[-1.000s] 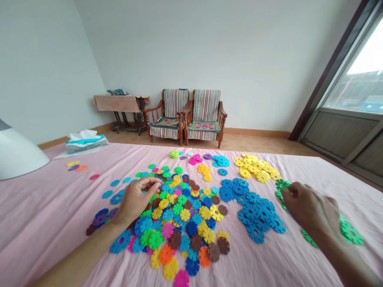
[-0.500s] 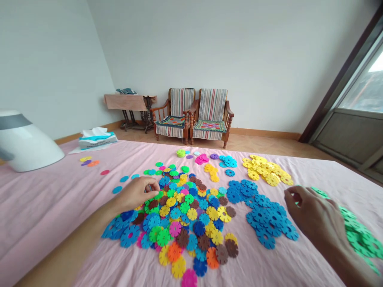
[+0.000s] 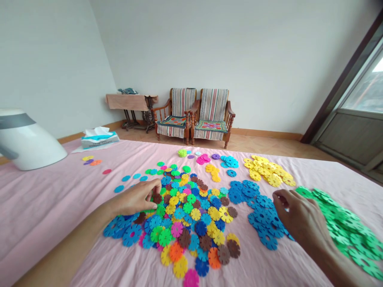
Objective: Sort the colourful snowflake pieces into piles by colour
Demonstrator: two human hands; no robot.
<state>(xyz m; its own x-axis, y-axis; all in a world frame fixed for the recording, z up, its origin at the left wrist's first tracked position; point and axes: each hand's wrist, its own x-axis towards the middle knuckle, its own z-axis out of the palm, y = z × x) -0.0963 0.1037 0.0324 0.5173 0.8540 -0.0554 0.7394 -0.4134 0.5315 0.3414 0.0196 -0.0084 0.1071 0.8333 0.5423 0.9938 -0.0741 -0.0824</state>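
A mixed pile of colored notched discs (image 3: 196, 214) covers the middle of the pink cloth. My left hand (image 3: 140, 195) is at the pile's left edge, thumb and fingers apart around a brown disc; no disc is clearly held. My right hand (image 3: 295, 209) hovers between the blue discs (image 3: 265, 217) and the green discs (image 3: 344, 223), its fingers curled toward the thumb; anything between the fingertips is hidden. Behind the blue heap lie yellow discs (image 3: 267, 170). Small groups of pink discs (image 3: 203, 159) and light blue discs (image 3: 229, 161) sit farther back.
A white kettle-like object (image 3: 32, 139) stands at the left on the pink cloth (image 3: 60, 199), beside a tissue box (image 3: 100, 139). Loose discs lie near it. Beyond are two wooden chairs (image 3: 212, 103) and a small covered table (image 3: 127, 101).
My right hand has moved left, from the green discs toward the blue ones, uncovering more green. My left hand has opened its thumb and fingers wider at the pile.
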